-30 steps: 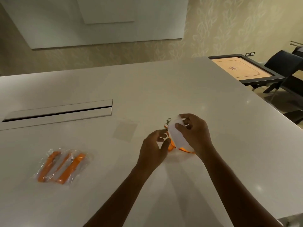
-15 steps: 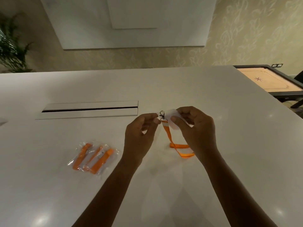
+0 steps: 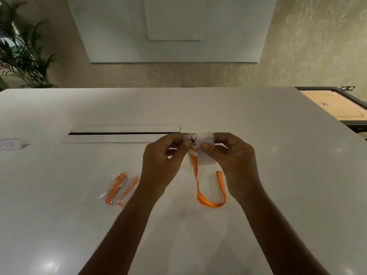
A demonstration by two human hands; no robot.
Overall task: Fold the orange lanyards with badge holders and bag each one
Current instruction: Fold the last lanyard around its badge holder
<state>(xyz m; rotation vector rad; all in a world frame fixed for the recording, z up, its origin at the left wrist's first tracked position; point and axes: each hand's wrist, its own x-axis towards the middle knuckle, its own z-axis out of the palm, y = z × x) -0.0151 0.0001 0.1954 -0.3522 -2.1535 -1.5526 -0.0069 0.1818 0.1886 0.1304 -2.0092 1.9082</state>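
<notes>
An orange lanyard [image 3: 210, 202] hangs in a loop from my two hands above the white table [image 3: 278, 175]. Its metal clip [image 3: 193, 138] sits at the top, against a clear badge holder [image 3: 206, 151]. My left hand [image 3: 162, 161] pinches the holder's left edge by the clip. My right hand [image 3: 234, 161] grips the holder's right side with thumb in front. To the left on the table lies a clear bag with folded orange lanyards [image 3: 121, 188], partly hidden by my left forearm.
A long cable slot with a lid [image 3: 125, 132] runs across the table behind my hands. A white sign [image 3: 10, 144] lies at the far left. A carrom board [image 3: 333, 108] stands beyond the table's right edge, a potted plant [image 3: 21, 52] at the back left.
Both hands have lifted the badge holder and clip upward, and the lanyard strap has unfolded into a longer hanging loop. The view has shifted left.
</notes>
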